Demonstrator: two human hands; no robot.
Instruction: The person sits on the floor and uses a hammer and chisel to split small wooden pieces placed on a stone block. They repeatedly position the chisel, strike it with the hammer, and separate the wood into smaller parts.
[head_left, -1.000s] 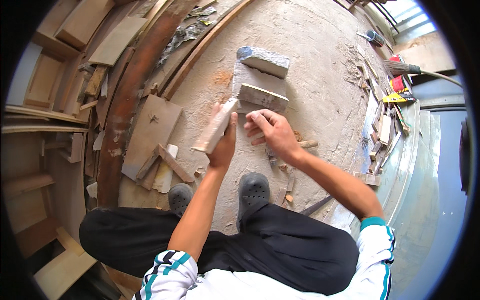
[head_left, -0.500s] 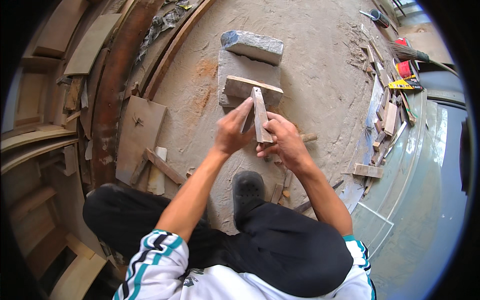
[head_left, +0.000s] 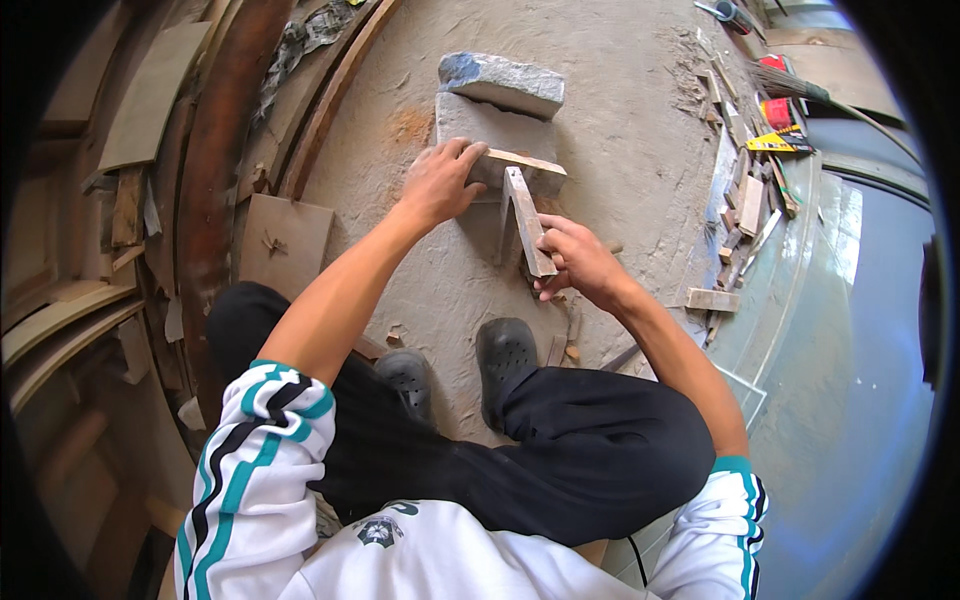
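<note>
My left hand (head_left: 440,182) is closed around the left end of a short wooden board (head_left: 525,172), which rests across a grey concrete block (head_left: 500,125). Fingers lie over the board's far side, with the thumb on the near side. In my right hand (head_left: 585,262) is the near end of a narrow wooden strip (head_left: 527,222), pinched between thumb and fingers. The strip slants toward me, its far end at the board's near edge; whether the two touch I cannot tell. A small dark spot shows near that far end.
A rough stone (head_left: 505,85) lies on the block's far part. Wood offcuts (head_left: 750,205) pile up on the right near a brush (head_left: 790,82) and a yellow-and-black package (head_left: 780,140). Long planks (head_left: 335,95) and a square panel (head_left: 283,240) are on the left. My shoes (head_left: 505,360) stand close by.
My left hand has left the strip and moved up and left onto the board's end. My right hand still holds the strip, its near end now slightly farther right.
</note>
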